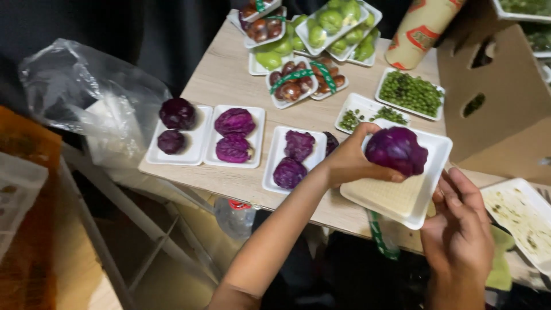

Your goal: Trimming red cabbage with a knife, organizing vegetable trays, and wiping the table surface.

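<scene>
Nearest the camera, the right hand [456,241] cups the near corner of a white foam tray [402,198], fingers curled loosely under its edge, so the tray tilts out past the front edge of the tabletop [229,74]. The left hand [350,161] reaches across from the left and wraps its fingers and thumb around a purple cabbage [397,150], holding it against the tray's upper part.

Just to the right, at the tabletop's near right corner, lies a stained empty tray [519,215]. Below the front edge a clear plastic bottle [234,217] with a red band shows under the table.

Along the front edge to the left stand three more white trays, each with two purple cabbage pieces: one [293,158] just beside the left hand, a middle one [234,136], and the last [179,133] at the near left corner. A crumpled clear plastic bag [92,97] sits off that corner.

Farther back, two trays of green peas [410,93] sit toward the right side, beside a brown cardboard box [493,97] with cut-out holes. Beyond them are trays of brown round fruit [295,83] bound with green and white tape, trays of green fruit [338,26] at the far edge, and a tan cardboard roll [422,28] with red markings leaning at the far right corner.
</scene>
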